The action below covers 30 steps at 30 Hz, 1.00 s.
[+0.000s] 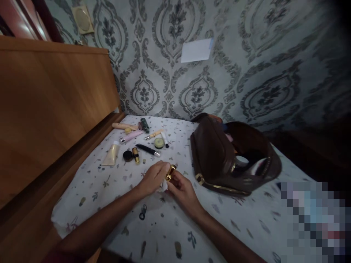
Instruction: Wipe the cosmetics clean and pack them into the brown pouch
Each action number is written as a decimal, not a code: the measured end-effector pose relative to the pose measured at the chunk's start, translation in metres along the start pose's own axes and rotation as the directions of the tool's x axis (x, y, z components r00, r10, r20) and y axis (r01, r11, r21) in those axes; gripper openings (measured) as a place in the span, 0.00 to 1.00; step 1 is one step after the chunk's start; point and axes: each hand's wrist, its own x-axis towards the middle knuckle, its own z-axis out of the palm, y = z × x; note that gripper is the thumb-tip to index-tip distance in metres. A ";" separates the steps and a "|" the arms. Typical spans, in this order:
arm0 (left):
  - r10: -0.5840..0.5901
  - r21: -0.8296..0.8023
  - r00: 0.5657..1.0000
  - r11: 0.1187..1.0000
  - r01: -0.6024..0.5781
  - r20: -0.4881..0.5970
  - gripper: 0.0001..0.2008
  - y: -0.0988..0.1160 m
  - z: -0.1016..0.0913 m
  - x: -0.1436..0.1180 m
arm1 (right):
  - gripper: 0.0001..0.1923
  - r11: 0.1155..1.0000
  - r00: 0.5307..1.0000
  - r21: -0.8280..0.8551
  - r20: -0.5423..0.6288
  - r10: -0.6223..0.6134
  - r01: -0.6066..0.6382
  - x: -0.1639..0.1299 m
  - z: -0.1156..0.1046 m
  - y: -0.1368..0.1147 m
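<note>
Between my two hands is a small shiny gold object [170,172], its exact kind hard to make out. My left hand [153,179] is closed, its thumb and fingertips pressing on the gold object's left side. From the right, my right hand [185,191] grips the same object with curled fingers. A bit of white tissue-like material [163,185] shows below the fingers, partly hidden. Just beyond the hands lie a black tube with a silver end [148,149], a small black-and-gold bottle [135,155] and a round black jar [127,156].
An open brown leather bag [211,153] with a white-lidded jar [241,160] inside stands at right. Farther back on the patterned sheet lie a cream tube [111,155], a pink tube [131,137], a pale green round tin [158,143] and a dark green item [144,125]. Wooden furniture [55,102] borders the left.
</note>
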 end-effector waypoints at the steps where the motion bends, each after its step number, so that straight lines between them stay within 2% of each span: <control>1: 0.045 0.044 0.999 0.998 -0.045 0.014 0.22 0.002 0.002 -0.002 | 0.13 0.998 1.000 0.063 -0.028 0.013 -0.012 0.000 0.001 0.000; 3: 0.093 0.115 0.995 0.988 -0.098 0.047 0.20 0.005 0.004 -0.006 | 0.16 0.991 0.998 0.130 -0.060 0.020 -0.012 0.001 0.001 -0.001; 6: 0.097 0.153 0.993 0.982 -0.107 0.073 0.19 0.004 0.003 -0.009 | 0.18 0.986 0.997 0.166 -0.069 0.017 -0.005 0.001 0.001 -0.005; 10: 0.105 0.152 0.991 0.981 -0.117 0.086 0.21 -0.010 0.006 -0.009 | 0.21 0.991 0.984 0.079 -0.149 -0.094 0.106 -0.001 -0.001 -0.008; 12: 0.101 0.151 0.991 0.982 -0.113 0.082 0.21 -0.016 0.008 -0.007 | 0.22 0.990 0.978 0.070 -0.180 -0.109 0.124 -0.001 -0.002 -0.008; 15: 0.085 0.156 0.992 0.983 -0.099 0.092 0.21 -0.019 0.009 -0.003 | 0.22 0.984 0.975 0.148 -0.213 -0.068 0.101 0.000 -0.005 -0.008; 19: 0.039 0.148 0.993 0.988 -0.055 0.109 0.23 -0.010 0.008 0.003 | 0.25 0.946 0.966 0.304 -0.256 -0.031 0.111 0.003 -0.011 -0.011; 23: -0.007 0.112 0.994 0.994 -0.005 0.107 0.23 -0.005 0.008 0.006 | 0.27 0.912 0.950 0.391 -0.311 0.006 0.122 0.007 -0.014 -0.012; 27: -0.049 0.090 0.993 0.995 0.040 0.104 0.22 -0.008 0.006 0.005 | 0.25 0.904 0.958 0.417 -0.284 0.027 0.098 0.011 -0.014 -0.010; 30: -0.030 0.106 0.992 0.994 0.017 0.119 0.22 -0.008 0.005 0.003 | 0.23 0.911 0.966 0.405 -0.257 0.029 0.080 0.011 -0.013 -0.009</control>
